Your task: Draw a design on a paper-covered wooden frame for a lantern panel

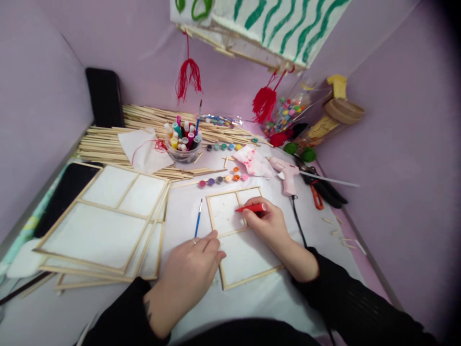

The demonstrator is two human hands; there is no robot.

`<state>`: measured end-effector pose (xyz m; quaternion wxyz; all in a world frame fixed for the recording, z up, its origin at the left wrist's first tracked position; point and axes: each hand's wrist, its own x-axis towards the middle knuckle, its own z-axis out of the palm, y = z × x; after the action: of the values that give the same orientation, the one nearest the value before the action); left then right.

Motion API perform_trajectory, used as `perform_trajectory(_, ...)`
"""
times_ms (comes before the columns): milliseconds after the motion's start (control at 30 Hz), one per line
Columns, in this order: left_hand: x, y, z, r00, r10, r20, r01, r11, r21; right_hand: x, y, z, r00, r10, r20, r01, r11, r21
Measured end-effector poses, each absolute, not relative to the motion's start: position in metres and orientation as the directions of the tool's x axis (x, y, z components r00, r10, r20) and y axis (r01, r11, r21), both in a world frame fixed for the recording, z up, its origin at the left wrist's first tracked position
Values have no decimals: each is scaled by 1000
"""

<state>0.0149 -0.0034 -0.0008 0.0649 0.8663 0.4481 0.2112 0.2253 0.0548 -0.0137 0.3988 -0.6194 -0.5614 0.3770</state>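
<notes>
My right hand (267, 220) grips a red marker (256, 207), its tip at the upper left pane of a small stick-framed white panel (248, 257). A few faint red marks show in that pane. Thin wooden strips divide the panel into two upper panes and one large lower one. My left hand (194, 264) lies by the panel's left edge, fingers stretched out, the fingertips touching the frame. Just beyond it lies a blue paintbrush (198, 220).
Similar framed panels (97, 230) are stacked at left. Behind stand a tub of markers (183, 146), many wooden sticks (104, 144) and small paint pots (223, 179). A pink glue gun (286, 174) and pliers (326, 187) lie at right. A painted hanging piece (266, 29) with red tassels is overhead.
</notes>
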Motion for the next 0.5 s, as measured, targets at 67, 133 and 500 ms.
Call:
perform_trajectory(67, 14, -4, -1, 509, 803, 309, 748, -591, 302, 225, 55, -14, 69, 997, -22, 402, -48, -914)
perform_trajectory(133, 14, -4, -1, 513, 802, 306, 748, -592, 300, 225, 55, -14, 65, 998, -19, 411, -44, -911)
perform_trajectory(500, 15, -3, -1, 510, 795, 328, 748, -599, 287, 225, 55, -16, 67, 998, -16, 397, -42, -917)
